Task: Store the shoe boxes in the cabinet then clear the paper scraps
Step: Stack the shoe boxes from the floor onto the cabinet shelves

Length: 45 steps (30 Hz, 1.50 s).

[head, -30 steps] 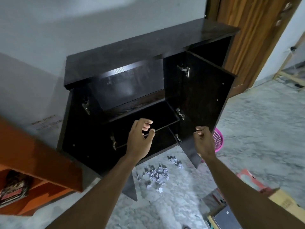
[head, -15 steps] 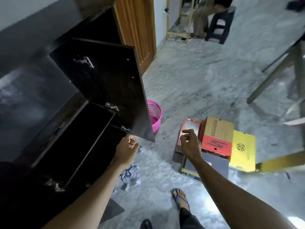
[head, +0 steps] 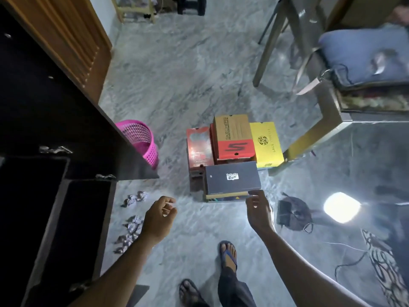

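Note:
Several shoe boxes stand stacked on the marble floor: a dark grey box point(head: 232, 178) in front, a brown and red box point(head: 233, 136) behind it, a yellow box point(head: 265, 144) on the right, a red box point(head: 198, 147) on the left. My right hand point(head: 257, 209) hovers at the grey box's near right corner, fingers loosely apart, holding nothing. My left hand point(head: 160, 216) hangs loosely curled over the floor, empty. The dark cabinet point(head: 44, 196) stands open at the left, its shelves bare. Crumpled paper scraps point(head: 131, 227) lie in front of it.
A pink mesh basket point(head: 141, 140) sits beside the open cabinet door point(head: 66, 103). A glass table point(head: 354, 173) with gold legs fills the right side, a chair with a blue cushion point(head: 363, 56) behind it. My sandalled feet point(head: 228, 255) stand below.
My view swung from the open cabinet to the shoe boxes on the floor. Both hands left the cabinet, and my right hand came down to the grey box's corner.

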Tool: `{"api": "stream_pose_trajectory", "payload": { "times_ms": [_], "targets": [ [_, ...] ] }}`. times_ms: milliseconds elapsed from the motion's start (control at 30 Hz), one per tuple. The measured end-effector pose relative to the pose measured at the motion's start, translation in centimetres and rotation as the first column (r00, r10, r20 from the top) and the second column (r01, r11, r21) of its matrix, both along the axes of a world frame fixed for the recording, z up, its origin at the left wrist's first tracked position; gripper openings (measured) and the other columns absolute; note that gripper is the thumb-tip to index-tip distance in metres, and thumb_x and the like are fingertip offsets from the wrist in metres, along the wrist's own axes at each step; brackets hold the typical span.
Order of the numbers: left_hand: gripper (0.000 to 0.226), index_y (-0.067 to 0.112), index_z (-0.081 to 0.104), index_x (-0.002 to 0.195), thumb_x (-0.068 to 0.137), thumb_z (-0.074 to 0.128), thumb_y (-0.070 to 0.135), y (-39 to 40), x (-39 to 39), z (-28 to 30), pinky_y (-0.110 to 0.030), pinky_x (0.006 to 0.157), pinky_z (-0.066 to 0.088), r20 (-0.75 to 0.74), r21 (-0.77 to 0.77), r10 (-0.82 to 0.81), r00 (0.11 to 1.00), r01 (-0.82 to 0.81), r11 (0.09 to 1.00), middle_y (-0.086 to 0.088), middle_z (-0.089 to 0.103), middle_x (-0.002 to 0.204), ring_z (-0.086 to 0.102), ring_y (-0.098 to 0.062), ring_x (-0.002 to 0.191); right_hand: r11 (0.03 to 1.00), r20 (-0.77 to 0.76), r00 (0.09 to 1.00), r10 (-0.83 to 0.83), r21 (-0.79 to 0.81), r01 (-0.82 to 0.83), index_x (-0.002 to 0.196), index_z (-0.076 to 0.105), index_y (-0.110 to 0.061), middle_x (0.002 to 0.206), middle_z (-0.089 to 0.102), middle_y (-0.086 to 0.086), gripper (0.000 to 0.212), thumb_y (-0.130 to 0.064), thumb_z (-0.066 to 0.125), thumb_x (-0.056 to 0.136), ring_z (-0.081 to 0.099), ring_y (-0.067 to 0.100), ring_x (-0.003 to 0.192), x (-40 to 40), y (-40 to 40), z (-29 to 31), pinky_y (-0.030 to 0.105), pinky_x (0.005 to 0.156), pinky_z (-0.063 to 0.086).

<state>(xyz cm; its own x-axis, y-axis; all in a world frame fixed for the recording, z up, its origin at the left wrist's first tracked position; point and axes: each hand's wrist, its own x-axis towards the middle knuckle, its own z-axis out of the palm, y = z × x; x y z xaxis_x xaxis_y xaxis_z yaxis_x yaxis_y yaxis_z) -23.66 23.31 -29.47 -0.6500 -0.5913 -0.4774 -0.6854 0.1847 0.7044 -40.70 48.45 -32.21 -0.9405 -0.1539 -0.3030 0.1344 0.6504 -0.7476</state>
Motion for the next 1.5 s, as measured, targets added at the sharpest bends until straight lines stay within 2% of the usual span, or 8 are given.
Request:
{"api": "stream_pose_trajectory", "payload": {
  "times_ms": [267,533,800,1033,1133,1233,1300,1500],
  "targets": [
    [0.014,0.025,0.067,0.108,0.097,0.067,0.016,0.9,-6.3,-15.6,-0.021,0.071,0.046,0.032,0.035,-0.055,0.998,0.054,0.998,-0.002,0.071,0.098,0.068,-0.018,0.092,0.99,0.028,0.994,-0.105,0.097,0.102,0.112,0.067,-0.008,0.095,0.073,0.008,0.025,-0.019,0.057,0.092,0.06,0.018,0.072,-6.7,5.0,-13.9,0.025,0.059,0.039],
    [0.029,0.016,0.063,0.127,0.1,0.066,0.027,1.5,-13.9,-35.2,-0.014,0.073,0.041,-0.013,0.003,-0.051,0.999,0.051,0.999,-0.006,0.067,0.118,0.065,-0.019,0.099,0.985,-0.019,0.99,-0.139,0.104,0.14,0.114,0.063,-0.018,0.113,0.071,0.009,0.018,-0.021,0.059,0.097,0.066,0.025,0.096,-13.6,7.8,-32.7,0.035,0.082,0.045],
    [0.073,0.038,0.046,0.148,0.088,0.052,0.08,2.7,-18.1,-48.5,-0.023,0.114,0.04,-0.186,0.116,-0.005,0.983,0.027,0.993,0.01,0.053,0.151,0.05,-0.01,0.139,0.991,0.001,0.997,-0.078,-0.108,0.077,0.143,0.053,-0.034,0.138,0.062,-0.005,0.062,-0.07,0.051,0.092,0.059,0.022,0.126,-19.3,8.9,-45.0,0.053,0.107,0.048],
    [0.014,0.052,0.062,0.11,0.103,0.059,0.04,3.2,-17.7,-50.3,0.001,0.075,0.04,-0.395,0.062,0.021,0.919,0.004,0.998,0.032,0.07,0.106,0.063,0.007,0.104,0.973,-0.056,0.998,0.011,-0.23,-0.024,0.112,0.07,-0.035,0.107,0.075,-0.014,0.061,-0.083,0.055,0.078,0.07,0.002,0.104,-18.9,7.4,-47.2,0.045,0.105,0.05],
    [0.02,0.045,0.059,0.121,0.105,0.057,0.034,1.7,-14.9,-48.6,-0.003,0.082,0.045,-0.46,0.109,0.062,0.886,-0.013,0.994,0.048,0.066,0.099,0.062,0.02,0.101,0.979,-0.098,0.99,0.098,-0.169,-0.114,0.125,0.065,-0.042,0.113,0.077,-0.008,0.067,-0.089,0.048,0.08,0.069,0.018,0.113,-16.7,6.5,-45.3,0.054,0.106,0.049],
    [0.017,0.038,0.061,0.117,0.101,0.057,0.036,-1.1,-11.9,-46.8,-0.042,0.104,0.055,-0.484,0.196,0.169,0.859,-0.082,0.977,0.038,0.069,0.105,0.067,0.006,0.108,0.952,-0.096,0.967,0.236,-0.176,-0.249,0.116,0.059,-0.057,0.111,0.073,-0.013,0.038,-0.079,0.049,0.087,0.068,0.026,0.111,-14.2,4.0,-42.7,0.058,0.103,0.049],
    [0.029,0.04,0.062,0.119,0.092,0.058,0.05,-3.7,-10.1,-46.0,-0.056,0.108,0.05,-0.476,0.173,0.197,0.857,-0.129,0.977,0.029,0.068,0.111,0.063,-0.004,0.117,0.927,-0.094,0.94,0.327,-0.16,-0.339,0.12,0.054,-0.056,0.113,0.069,-0.021,0.059,-0.092,0.049,0.074,0.067,0.022,0.108,-12.7,1.6,-41.2,0.055,0.099,0.053],
    [0.055,0.042,0.06,0.134,0.081,0.05,0.057,-11.7,-2.9,-45.5,-0.043,0.115,0.042,-0.519,-0.011,0.286,0.805,-0.341,0.94,0.003,0.064,0.135,0.058,-0.011,0.127,0.763,-0.098,0.759,0.644,0.014,-0.646,0.145,0.046,-0.028,0.115,0.065,-0.01,0.083,-0.084,0.033,0.085,0.067,0.015,0.088,-8.6,-8.2,-39.9,0.028,0.072,0.055]
  ]
}}
